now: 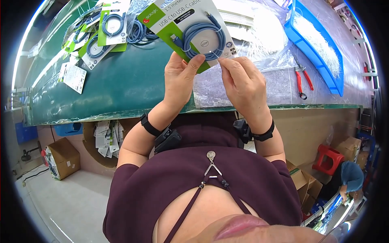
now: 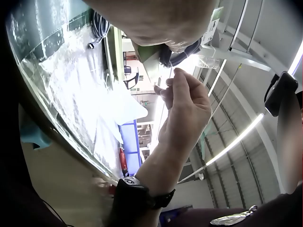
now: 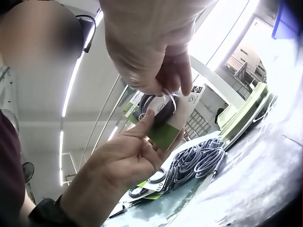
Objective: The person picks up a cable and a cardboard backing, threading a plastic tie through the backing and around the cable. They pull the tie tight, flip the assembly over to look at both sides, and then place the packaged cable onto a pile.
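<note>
We are viewing a rectangular white-and-green printed card (image 1: 198,42) bearing a coiled blue cable (image 1: 221,37); it is being held up to the left of a long blue plastic tray (image 1: 314,56), our landmark, which is containing thin white strips (image 1: 316,38). We are seeing the left hand (image 1: 178,77) gripping the card's lower edge, its thumb pressing the front near the coil, its other fingers lying largely hidden behind. We are seeing the right hand (image 1: 245,81) pinching a narrow white tie (image 3: 173,101) at the coil's edge between thumb and fingertips. We are also noting red-handled pliers (image 1: 299,83) lying just left of the tray and, well to its left, a heap of loose blue cables (image 1: 139,33) lying beside further white-and-green carded cables (image 1: 113,24).
</note>
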Demonstrator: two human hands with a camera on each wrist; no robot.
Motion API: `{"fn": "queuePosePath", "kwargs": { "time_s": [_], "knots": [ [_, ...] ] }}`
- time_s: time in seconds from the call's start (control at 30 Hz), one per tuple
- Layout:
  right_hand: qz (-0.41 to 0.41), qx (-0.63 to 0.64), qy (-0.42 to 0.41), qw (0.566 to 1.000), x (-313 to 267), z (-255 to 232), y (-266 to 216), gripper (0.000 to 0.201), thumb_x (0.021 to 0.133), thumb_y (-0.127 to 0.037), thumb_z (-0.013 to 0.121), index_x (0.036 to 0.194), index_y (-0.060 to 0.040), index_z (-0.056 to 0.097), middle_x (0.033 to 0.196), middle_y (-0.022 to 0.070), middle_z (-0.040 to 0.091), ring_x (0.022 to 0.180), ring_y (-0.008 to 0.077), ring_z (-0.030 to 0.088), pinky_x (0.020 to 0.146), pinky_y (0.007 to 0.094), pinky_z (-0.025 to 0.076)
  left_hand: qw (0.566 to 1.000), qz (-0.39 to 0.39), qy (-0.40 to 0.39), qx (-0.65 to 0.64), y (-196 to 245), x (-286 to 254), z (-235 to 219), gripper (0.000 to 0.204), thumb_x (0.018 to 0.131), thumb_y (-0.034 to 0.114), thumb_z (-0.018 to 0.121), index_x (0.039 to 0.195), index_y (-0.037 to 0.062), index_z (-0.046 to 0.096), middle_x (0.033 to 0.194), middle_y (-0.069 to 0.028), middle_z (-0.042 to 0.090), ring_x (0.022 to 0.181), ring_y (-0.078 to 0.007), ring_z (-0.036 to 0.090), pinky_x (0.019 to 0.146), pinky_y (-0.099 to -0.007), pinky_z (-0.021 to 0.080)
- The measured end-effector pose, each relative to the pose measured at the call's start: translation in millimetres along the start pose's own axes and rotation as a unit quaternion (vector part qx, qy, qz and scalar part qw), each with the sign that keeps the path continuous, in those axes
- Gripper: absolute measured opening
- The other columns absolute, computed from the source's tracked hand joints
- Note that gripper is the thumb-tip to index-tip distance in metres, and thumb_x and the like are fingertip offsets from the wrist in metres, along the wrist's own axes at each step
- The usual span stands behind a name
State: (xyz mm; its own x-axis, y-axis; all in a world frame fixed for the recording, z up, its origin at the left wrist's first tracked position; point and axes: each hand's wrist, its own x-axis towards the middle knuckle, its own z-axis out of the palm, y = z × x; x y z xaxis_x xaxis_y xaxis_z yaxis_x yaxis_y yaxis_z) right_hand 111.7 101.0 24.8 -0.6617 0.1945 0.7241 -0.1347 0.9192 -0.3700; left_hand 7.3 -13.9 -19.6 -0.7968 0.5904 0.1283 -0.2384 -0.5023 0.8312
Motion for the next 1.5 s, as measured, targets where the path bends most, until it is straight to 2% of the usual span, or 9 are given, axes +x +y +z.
{"fn": "queuePosePath", "kwargs": {
  "time_s": [0.53,0.8,0.93,1.07,1.13,1.17,1.27,1.43,1.5],
  "knots": [
    [0.027,0.003,-0.022,0.999,0,2,-3,0.018,0.075,0.007,0.067,0.091,-0.0008,0.066,0.078,0.01,0.061,0.068,0.0248,0.062,0.059,0.0327,0.05,0.996,0.061,-0.024,0.056,-3,-4,-5,0.023,0.09,0.001,0.064,0.112,0.0017,0.055,0.105,-0.0045,0.065,0.092,-0.0073,0.059,0.079,-0.0222,0.048],
    [0.032,-0.009,-0.02,0.999,-1,8,-2,0.013,0.076,0.005,0.068,0.087,-0.0012,0.065,0.078,0.0103,0.062,0.066,0.025,0.062,0.058,0.0325,0.049,0.98,0.106,-0.02,0.164,-5,-10,-3,0.023,0.087,-0.001,0.066,0.108,-0.0006,0.058,0.099,-0.0039,0.066,0.085,-0.0054,0.058,0.073,-0.021,0.048],
    [0.083,0.043,0.012,0.996,0,15,2,0.012,0.079,0.004,0.068,0.088,-0.0006,0.063,0.077,0.0114,0.061,0.064,0.0241,0.061,0.056,0.0314,0.049,0.934,0.163,-0.021,0.318,-4,-12,-1,0.025,0.086,0.0,0.068,0.108,-0.0003,0.058,0.099,-0.0046,0.067,0.083,-0.0049,0.058,0.072,-0.0205,0.047],
    [0.105,0.066,-0.046,0.991,-3,1,19,0.012,0.083,-0.001,0.067,0.093,0.0,0.06,0.077,0.0094,0.063,0.063,0.0188,0.062,0.055,0.0292,0.048,0.99,0.048,-0.017,0.129,-1,-2,-12,0.024,0.089,0.004,0.066,0.111,0.0024,0.058,0.1,-0.0042,0.066,0.083,-0.0057,0.058,0.07,-0.0207,0.047],
    [0.3,0.132,-0.012,0.945,-3,-13,49,0.021,0.085,-0.002,0.065,0.105,0.001,0.059,0.086,0.0061,0.066,0.074,0.012,0.063,0.063,0.0252,0.05,0.998,-0.059,-0.014,0.01,15,-3,-5,0.024,0.091,0.009,0.064,0.113,0.0047,0.058,0.1,-0.0029,0.066,0.082,-0.0052,0.058,0.066,-0.0195,0.045],
    [0.302,0.13,-0.012,0.944,-4,-8,51,0.021,0.085,-0.002,0.065,0.105,0.001,0.059,0.086,0.0061,0.066,0.074,0.012,0.063,0.063,0.0252,0.05,0.992,-0.112,-0.014,-0.051,19,-4,-2,0.024,0.092,0.012,0.063,0.114,0.0058,0.058,0.101,-0.0023,0.066,0.081,-0.005,0.057,0.063,-0.0189,0.045],
    [0.192,0.451,-0.073,0.869,-13,17,51,0.029,0.086,0.0,0.062,0.114,0.0001,0.058,0.099,0.0056,0.066,0.088,0.0104,0.062,0.075,0.0242,0.05,0.989,-0.134,-0.054,-0.016,16,-5,-6,0.025,0.093,0.016,0.062,0.116,0.0071,0.057,0.101,-0.0009,0.065,0.079,-0.004,0.056,0.059,-0.0178,0.041],
    [0.185,0.424,-0.076,0.883,-18,22,49,0.038,0.084,0.004,0.062,0.121,0.0,0.056,0.108,0.0084,0.065,0.096,0.0129,0.062,0.084,0.0267,0.049,0.987,-0.143,-0.076,0.0,12,-10,-8,0.027,0.093,0.018,0.062,0.118,0.0081,0.056,0.103,-0.0002,0.065,0.076,-0.0018,0.054,0.054,-0.0169,0.035],
    [0.153,0.352,-0.084,0.919,-16,18,46,0.042,0.082,0.002,0.064,0.123,-0.0001,0.054,0.108,0.009,0.065,0.096,0.0155,0.062,0.084,0.0285,0.049,0.986,-0.151,-0.071,-0.006,13,-10,-6,0.027,0.093,0.018,0.062,0.118,0.0081,0.056,0.103,-0.0003,0.065,0.077,-0.002,0.055,0.054,-0.017,0.036]
  ]
}}
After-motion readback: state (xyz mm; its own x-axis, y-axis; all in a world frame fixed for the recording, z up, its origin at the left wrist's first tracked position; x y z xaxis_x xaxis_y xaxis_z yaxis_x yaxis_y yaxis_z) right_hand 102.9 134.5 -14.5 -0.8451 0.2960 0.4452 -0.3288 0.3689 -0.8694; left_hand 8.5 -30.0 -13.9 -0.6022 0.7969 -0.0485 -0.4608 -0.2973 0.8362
